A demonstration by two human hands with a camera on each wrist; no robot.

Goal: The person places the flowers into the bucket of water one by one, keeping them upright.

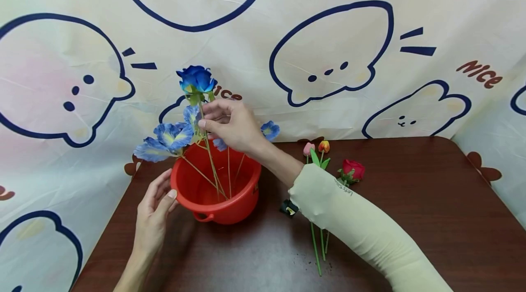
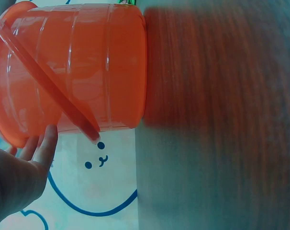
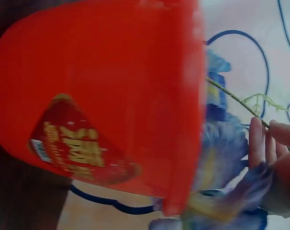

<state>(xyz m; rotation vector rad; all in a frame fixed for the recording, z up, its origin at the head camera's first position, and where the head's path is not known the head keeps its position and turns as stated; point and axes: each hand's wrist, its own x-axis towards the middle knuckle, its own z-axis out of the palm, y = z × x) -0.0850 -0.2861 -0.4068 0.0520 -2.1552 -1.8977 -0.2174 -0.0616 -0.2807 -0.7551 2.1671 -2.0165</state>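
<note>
A red plastic bucket (image 1: 218, 210) stands upright on the table, and several artificial flowers lean out of it. My right hand (image 1: 234, 125) pinches the green stem (image 3: 236, 98) of a blue rose (image 1: 196, 80), just below its bloom; the lower stem reaches down into the bucket. Pale blue flowers with yellow centres (image 1: 172, 139) hang over the left rim, and another blue bloom (image 1: 270, 130) shows behind the right rim. My left hand (image 1: 154, 214) rests its fingers and thumb against the bucket's left side near the rim. In the left wrist view, those fingers (image 2: 48, 141) touch the outer wall.
Right of the bucket, partly under my right sleeve, lie a red rose (image 1: 352, 171), a pink tulip (image 1: 309, 148) and an orange-yellow tulip (image 1: 324, 146). A small black object (image 1: 289, 208) lies by the sleeve. A printed cloth (image 1: 328, 54) hangs behind the brown table (image 1: 431, 219).
</note>
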